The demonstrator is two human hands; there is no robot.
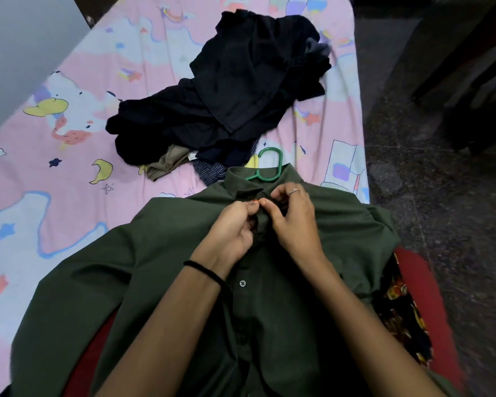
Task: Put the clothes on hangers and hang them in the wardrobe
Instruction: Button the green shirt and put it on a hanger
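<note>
While the green shirt (184,253) lies face up across my lap and the near edge of the bed (69,81), green hanger (265,164) already inside its collar, my left hand (232,230) and right hand (292,222) pinch the placket just below the collar. I judge I'm fastening the top button so it won't slip off. More dark clothes (226,90) wait farther up the bed.

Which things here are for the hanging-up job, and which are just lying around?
For the job:
- green shirt, with both hands pinching its front below the collar: left hand, right hand
- green hanger, its hook poking out of the collar
- pile of dark clothes, not yet on hangers

Just there:
- pink patterned bedsheet
- dark speckled floor
</note>
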